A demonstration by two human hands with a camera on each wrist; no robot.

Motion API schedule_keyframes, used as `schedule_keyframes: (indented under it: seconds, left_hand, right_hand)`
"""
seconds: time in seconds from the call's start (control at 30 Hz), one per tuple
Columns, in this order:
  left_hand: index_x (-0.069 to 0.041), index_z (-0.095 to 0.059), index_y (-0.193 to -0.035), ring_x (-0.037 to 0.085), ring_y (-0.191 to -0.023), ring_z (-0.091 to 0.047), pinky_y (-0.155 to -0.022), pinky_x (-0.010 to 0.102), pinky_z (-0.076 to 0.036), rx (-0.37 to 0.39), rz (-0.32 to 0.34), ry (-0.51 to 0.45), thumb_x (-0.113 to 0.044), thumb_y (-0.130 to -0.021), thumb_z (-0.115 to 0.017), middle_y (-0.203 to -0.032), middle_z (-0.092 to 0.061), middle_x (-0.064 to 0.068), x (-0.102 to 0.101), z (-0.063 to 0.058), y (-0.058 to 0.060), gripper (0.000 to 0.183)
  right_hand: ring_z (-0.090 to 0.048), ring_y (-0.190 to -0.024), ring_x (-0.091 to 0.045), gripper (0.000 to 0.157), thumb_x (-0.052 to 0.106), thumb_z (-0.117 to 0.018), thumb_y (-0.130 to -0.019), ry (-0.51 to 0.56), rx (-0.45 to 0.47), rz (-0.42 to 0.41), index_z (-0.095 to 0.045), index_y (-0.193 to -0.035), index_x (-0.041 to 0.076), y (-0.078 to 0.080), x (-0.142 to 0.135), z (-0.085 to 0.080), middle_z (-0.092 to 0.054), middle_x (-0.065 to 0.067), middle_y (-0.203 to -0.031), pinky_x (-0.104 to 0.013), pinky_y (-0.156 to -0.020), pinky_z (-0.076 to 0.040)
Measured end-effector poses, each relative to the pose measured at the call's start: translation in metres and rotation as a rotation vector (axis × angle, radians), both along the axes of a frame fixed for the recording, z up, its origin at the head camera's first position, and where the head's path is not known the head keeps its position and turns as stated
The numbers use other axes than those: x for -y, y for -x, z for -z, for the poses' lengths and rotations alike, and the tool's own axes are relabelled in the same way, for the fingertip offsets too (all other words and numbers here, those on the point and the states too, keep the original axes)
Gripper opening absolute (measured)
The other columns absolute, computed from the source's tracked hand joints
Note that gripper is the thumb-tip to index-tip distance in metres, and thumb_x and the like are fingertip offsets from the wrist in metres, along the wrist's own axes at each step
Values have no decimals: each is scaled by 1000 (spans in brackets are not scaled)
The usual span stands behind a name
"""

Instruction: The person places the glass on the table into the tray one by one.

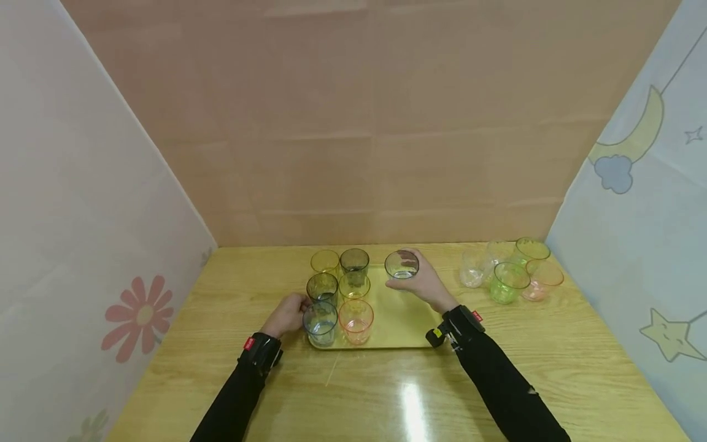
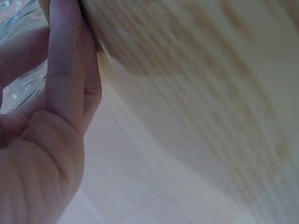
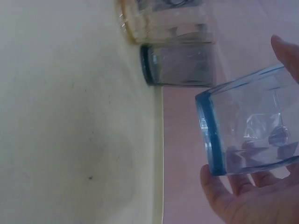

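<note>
My right hand (image 1: 422, 283) grips a bluish-grey tinted glass (image 1: 402, 265) above the yellow tray (image 1: 405, 322). In the right wrist view the same glass (image 3: 247, 126) is tilted, with fingers and thumb on opposite sides of it. At the tray's left edge, my left hand (image 1: 286, 314) has its fingers on the rim, right beside a blue glass (image 1: 320, 325) and a dark glass (image 1: 322, 288). Part of the rim is hidden by the fingers. Also on the tray's left half stand a pink-rimmed glass (image 1: 356, 322), another dark glass (image 1: 354, 261) and two yellowish glasses (image 1: 324, 261).
Toward the table's right back corner stands a group of several glasses, among them a green glass (image 1: 508, 285), a pink glass (image 1: 542, 282) and a clear glass (image 1: 472, 273). A brown papered wall (image 1: 375, 153) rises behind the wooden table (image 1: 359, 393), with patterned side walls.
</note>
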State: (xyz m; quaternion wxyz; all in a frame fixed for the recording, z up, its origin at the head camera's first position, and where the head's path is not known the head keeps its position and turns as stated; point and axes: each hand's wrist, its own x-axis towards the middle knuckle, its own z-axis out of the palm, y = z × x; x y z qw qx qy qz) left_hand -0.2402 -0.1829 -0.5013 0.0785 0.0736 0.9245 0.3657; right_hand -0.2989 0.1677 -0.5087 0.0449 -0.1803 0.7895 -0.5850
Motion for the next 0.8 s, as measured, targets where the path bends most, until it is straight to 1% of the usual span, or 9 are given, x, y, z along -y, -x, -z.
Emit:
schedule_keyframes:
  seconds: [0.07,0.13,0.17,0.2,0.33,0.47,0.57,0.67,0.8]
  left_hand:
    - [3,-67,-94,16,-74,-54,-65,27,-45,18,-7,-2,5,-85,-64,-80,-60,5,0,1,-1,9]
    - [3,-67,-94,16,-74,-54,-65,28,-45,33,-14,-10,5,-85,-64,-80,-60,6,-1,1,-1,10]
    - [3,-67,-95,16,-74,-53,-65,28,-45,40,-17,-14,5,-86,-64,-81,-60,6,-1,0,-1,10]
    - [3,-67,-95,16,-74,-53,-65,28,-45,42,-19,-15,5,-86,-64,-81,-60,6,-1,0,-1,10]
    - [3,-66,-96,16,-74,-53,-64,28,-45,50,-18,-16,3,-86,-65,-81,-59,6,-1,-1,1,10]
    - [4,-66,-96,16,-74,-54,-64,27,-45,41,-10,-17,2,-86,-66,-81,-60,6,0,-2,3,10]
    - [3,-66,-95,16,-74,-54,-64,28,-46,34,-10,-17,2,-86,-67,-80,-60,6,0,-3,3,10]
    - [3,-67,-95,16,-74,-55,-65,28,-46,40,-7,-13,1,-85,-67,-80,-61,6,0,-3,3,10]
    - [3,-67,-95,16,-74,-54,-65,28,-46,51,-10,-17,2,-86,-67,-81,-60,6,0,-1,1,10]
  right_hand:
    - [-36,-138,-34,85,39,-76,-84,-6,37,-19,-28,-152,21,1,5,-6,-34,-18,-151,-51,-104,-40]
    - [-36,-137,-35,91,42,-80,-79,4,99,-24,-28,-151,20,-1,11,-19,-35,-20,-151,-51,-107,-38]
    - [-37,-138,-33,93,42,-80,-78,7,122,-28,-28,-151,19,1,13,-20,-37,-19,-151,-50,-108,-37]
    - [-36,-139,-35,95,42,-81,-78,11,148,-37,-27,-152,16,2,14,-23,-36,-20,-151,-51,-109,-35]
    - [-33,-141,-38,95,37,-79,-81,5,201,-61,-23,-153,11,10,16,-23,-32,-22,-153,-50,-111,-34]
    - [-31,-142,-40,87,31,-76,-86,20,208,-81,-23,-153,12,18,20,-21,-30,-20,-154,-49,-112,-34]
    - [-29,-142,-41,86,31,-75,-86,20,207,-103,-24,-153,13,22,23,-21,-30,-19,-155,-51,-112,-33]
    - [-27,-143,-42,88,31,-75,-86,12,222,-125,-22,-153,12,23,25,-21,-27,-19,-157,-52,-113,-30]
    - [-28,-144,-41,91,26,-76,-86,17,255,-132,-20,-155,9,26,27,-17,-25,-21,-158,-50,-114,-30]
